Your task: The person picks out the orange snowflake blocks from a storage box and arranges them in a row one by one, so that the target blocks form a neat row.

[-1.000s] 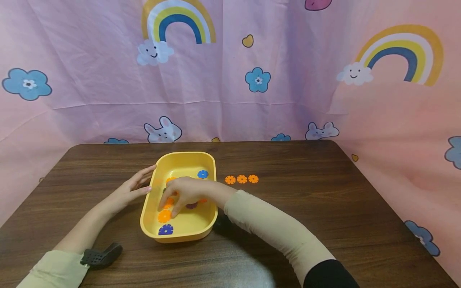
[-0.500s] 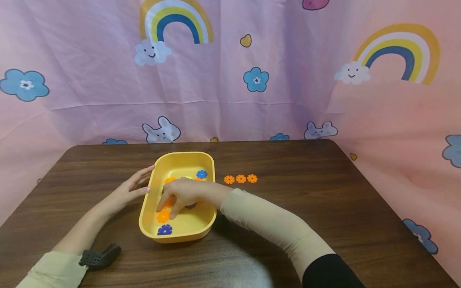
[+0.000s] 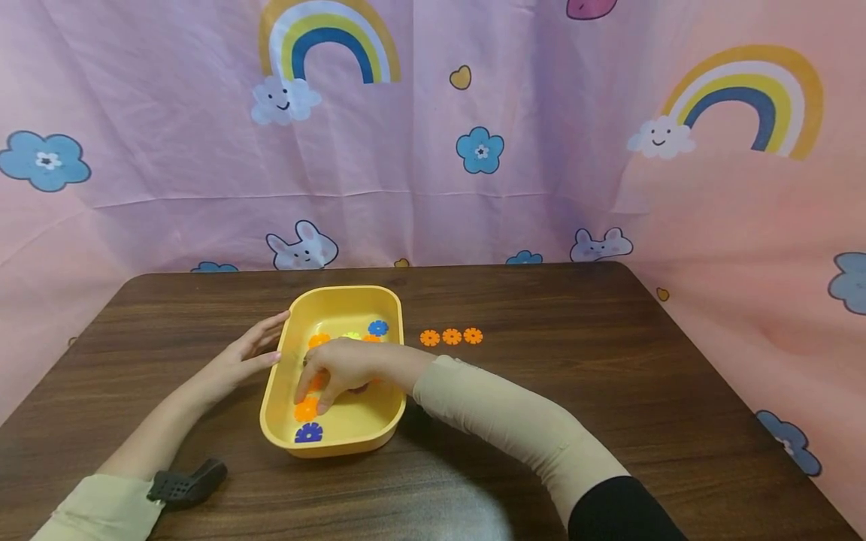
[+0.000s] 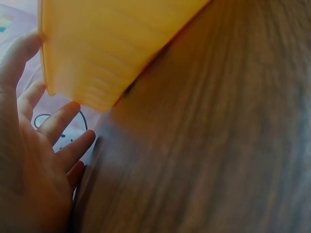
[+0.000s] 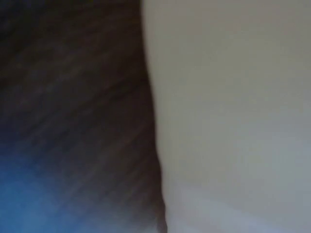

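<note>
A yellow plastic bin [image 3: 383,434] stands on the table, holding several notched snowflake discs. My right hand [image 3: 348,361] reaches down inside, its thumb and a finger on either side of an orange snowflake disc [image 3: 306,410] near the left wall. This hand covers part of the other discs. My left hand [image 3: 242,359] rests against the bin's left side; its fingers are spread and fairly straight in the left wrist view, with fingertips at the yellow wall [image 4: 112,43]. The right wrist view gives only a blurred sleeve [image 5: 233,107] and dark wood.
Three orange snowflake discs [image 3: 452,336] lie in a row on the wooden table [image 3: 575,391], right of the bin. Inside the bin are a blue disc [image 3: 378,327] at the back and a purple disc [image 3: 309,433] at the front. A patterned curtain [image 3: 406,173] hangs behind.
The whole view has shifted slightly. Both hands keep nearly the same place, the right at the orange snowflake disc, the left at the bin's side.
</note>
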A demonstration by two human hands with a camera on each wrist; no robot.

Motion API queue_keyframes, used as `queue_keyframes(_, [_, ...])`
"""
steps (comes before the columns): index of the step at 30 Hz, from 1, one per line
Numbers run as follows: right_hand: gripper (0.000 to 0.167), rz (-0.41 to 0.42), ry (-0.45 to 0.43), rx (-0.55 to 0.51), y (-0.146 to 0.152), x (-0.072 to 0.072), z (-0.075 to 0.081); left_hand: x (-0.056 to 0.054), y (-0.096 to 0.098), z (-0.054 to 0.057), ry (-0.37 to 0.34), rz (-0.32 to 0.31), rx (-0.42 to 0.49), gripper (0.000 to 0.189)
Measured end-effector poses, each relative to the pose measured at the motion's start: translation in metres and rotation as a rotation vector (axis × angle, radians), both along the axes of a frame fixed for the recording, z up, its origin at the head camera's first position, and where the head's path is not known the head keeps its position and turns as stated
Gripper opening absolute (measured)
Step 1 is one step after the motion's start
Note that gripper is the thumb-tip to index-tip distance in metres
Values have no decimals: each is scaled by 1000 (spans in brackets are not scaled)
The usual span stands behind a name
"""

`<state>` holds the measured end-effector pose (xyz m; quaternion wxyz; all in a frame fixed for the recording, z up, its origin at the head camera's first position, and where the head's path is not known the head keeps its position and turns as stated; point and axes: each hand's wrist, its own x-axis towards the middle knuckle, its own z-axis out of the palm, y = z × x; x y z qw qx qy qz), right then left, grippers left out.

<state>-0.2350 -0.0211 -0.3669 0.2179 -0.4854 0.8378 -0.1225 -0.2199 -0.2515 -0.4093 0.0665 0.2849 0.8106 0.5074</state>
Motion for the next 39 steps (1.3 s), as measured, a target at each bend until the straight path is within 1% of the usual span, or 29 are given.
queue_keyframes(6, [33,9,6,14,-1,1,2,0,-1,0,4,-6,0,61])
queue_keyframes(13, [32,-24,-21,-7,-1,2,4,-1,-2,2,-1,3,-21,61])
queue_keyframes(16, [29,-30,-14,-9,-1,1,4,0,-1,3,0,5,-15,62])
queue_keyframes(21, [19,-35,-33,-42,1,-1,1,0,-1,1,-2,-4,18,61])
queue_keyframes(24, [14,-20,-30,-59,2,-3,-1,1,0,0,-3,-9,37,61])
queue_keyframes(28, [13,4,-8,-73,3,-6,-1,1,0,0,-10,-14,48,61])
queue_keyframes(32, [13,34,29,-75,7,-7,3,1,0,-1,-14,-21,59,61])
queue_keyframes(35, [12,33,17,-104,11,-6,7,1,0,-1,-11,-22,61,61])
queue_keyframes(39, [11,13,-14,-184,19,-6,11,2,0,1,-10,-12,50,61])
